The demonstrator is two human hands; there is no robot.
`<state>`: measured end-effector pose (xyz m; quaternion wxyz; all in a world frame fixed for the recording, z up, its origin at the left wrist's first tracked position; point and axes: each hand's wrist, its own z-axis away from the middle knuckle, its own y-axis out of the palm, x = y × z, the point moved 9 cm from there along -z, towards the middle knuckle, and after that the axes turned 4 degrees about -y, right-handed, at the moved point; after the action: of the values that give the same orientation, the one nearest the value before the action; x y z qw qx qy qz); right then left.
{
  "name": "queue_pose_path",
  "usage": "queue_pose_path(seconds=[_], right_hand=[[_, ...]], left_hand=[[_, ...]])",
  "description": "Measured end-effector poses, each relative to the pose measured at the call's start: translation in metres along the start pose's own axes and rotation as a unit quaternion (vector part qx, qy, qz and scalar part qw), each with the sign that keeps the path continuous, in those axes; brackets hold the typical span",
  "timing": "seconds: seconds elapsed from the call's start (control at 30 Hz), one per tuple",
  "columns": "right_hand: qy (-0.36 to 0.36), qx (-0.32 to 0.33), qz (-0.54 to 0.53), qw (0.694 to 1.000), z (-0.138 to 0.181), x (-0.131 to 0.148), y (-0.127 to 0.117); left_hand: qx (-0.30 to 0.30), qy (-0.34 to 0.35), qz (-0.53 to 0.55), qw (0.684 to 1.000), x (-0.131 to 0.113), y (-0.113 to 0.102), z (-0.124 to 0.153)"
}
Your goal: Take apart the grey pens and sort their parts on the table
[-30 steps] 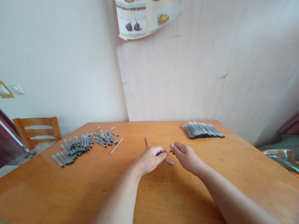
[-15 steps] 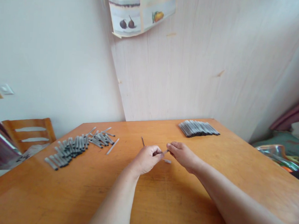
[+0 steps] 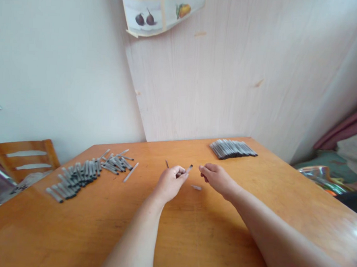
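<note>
My left hand (image 3: 172, 181) is closed around a pen barrel (image 3: 189, 169); its dark end sticks up past the thumb and the rest is hidden in the fingers. Just to the right, apart from it, my right hand (image 3: 215, 177) has its fingers curled together in a pinch. Whether anything is between them I cannot make out. Below the gap between the hands lies a small clear pen cap (image 3: 196, 187) on the table. Behind my left hand a thin dark stick, like a refill (image 3: 167, 164), shows in part. A pale translucent tube (image 3: 131, 172) lies further left.
Many short pens with dark ends form a loose pile (image 3: 79, 175) on the left of the wooden table (image 3: 171, 246). At the back right, a neat row of pens (image 3: 232, 149) lies side by side. A wooden chair (image 3: 26, 155) stands beyond the left edge.
My right hand has come away from the pen barrel, leaving a gap between the hands. The barrel's dark end now shows, pointing up from my left hand. The view has shifted slightly.
</note>
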<state>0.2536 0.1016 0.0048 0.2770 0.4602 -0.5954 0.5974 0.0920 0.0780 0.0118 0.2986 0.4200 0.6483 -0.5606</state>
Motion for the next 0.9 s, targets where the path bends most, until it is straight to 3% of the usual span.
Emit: queue_pose_path(seconds=[0.2, 0.43, 0.53, 0.67, 0.9], right_hand=[[-0.099, 0.077, 0.196, 0.973, 0.002, 0.001, 0.013], [-0.121, 0.124, 0.276, 0.946, 0.006, -0.006, 0.03], [-0.122, 0.101, 0.238, 0.958, 0.005, 0.0, 0.028], [-0.072, 0.113, 0.099, 0.986, 0.007, 0.001, 0.033], [-0.007, 0.156, -0.018, 0.988, 0.013, -0.005, 0.051]], left_hand=[[-0.099, -0.089, 0.149, 0.98, 0.019, -0.029, -0.004], [-0.169, -0.13, 0.262, 0.941, 0.028, -0.046, 0.001], [-0.182, -0.135, 0.291, 0.929, 0.035, -0.048, -0.001], [-0.189, -0.132, 0.333, 0.914, 0.041, -0.048, -0.004], [-0.18, -0.127, 0.371, 0.902, 0.038, -0.043, -0.003]])
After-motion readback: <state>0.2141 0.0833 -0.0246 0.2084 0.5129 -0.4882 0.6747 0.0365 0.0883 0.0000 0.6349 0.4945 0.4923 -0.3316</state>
